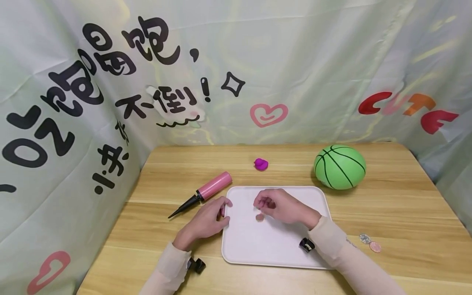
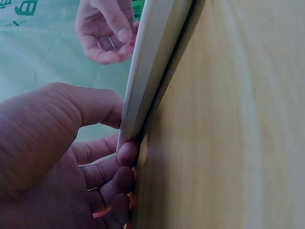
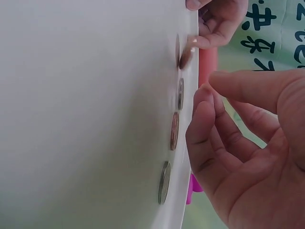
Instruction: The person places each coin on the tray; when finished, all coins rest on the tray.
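A white tray lies on the wooden table. My left hand grips its left rim, with the thumb on the upper side and the fingertips at the underside. Over the tray hovers my right hand, palm down, its fingers curled and the thumb tip against the index fingertip. No thing shows between those fingertips. Just off them, a blurred copper coin stands tilted beside another coin. A silver coin, a copper coin and a larger silver coin lie on the tray, mostly hidden by the right hand in the head view.
Left of the tray lies a pink hand pump with a black nozzle. A small magenta duck sits behind it, and a green ball stands back right. A silver coin and a pink coin lie right. Printed cloth hangs around.
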`<move>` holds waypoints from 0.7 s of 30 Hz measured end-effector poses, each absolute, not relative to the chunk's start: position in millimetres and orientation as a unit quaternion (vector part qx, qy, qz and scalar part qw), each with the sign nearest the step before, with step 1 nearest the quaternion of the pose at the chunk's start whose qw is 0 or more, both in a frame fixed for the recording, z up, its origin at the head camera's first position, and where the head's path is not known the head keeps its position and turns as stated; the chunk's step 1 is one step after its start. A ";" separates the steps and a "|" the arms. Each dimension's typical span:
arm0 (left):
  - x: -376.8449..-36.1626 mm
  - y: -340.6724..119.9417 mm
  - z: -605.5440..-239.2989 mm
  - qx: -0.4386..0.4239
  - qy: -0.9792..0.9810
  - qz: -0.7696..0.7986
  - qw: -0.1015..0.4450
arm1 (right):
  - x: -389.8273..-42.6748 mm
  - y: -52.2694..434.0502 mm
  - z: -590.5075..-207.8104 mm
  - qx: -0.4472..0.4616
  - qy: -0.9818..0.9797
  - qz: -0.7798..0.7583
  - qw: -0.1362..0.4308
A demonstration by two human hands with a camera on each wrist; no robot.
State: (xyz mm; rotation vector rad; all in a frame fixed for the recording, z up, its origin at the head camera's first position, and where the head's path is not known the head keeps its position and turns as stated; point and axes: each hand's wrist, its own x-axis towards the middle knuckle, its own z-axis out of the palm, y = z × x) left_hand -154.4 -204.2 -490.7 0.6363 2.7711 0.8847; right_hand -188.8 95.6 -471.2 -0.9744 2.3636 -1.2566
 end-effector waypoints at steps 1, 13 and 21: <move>-154.4 -204.2 -491.0 0.214 0.927 0.298 0.080 | -188.6 96.7 -470.9 -0.339 0.823 -0.433 0.143; -154.2 -201.9 -491.7 0.215 0.925 0.302 0.085 | -181.0 113.2 -467.7 -0.339 0.832 -0.421 0.124; -154.5 -202.6 -492.0 0.211 0.926 0.301 0.085 | -174.7 130.8 -455.9 -0.329 0.824 -0.442 0.132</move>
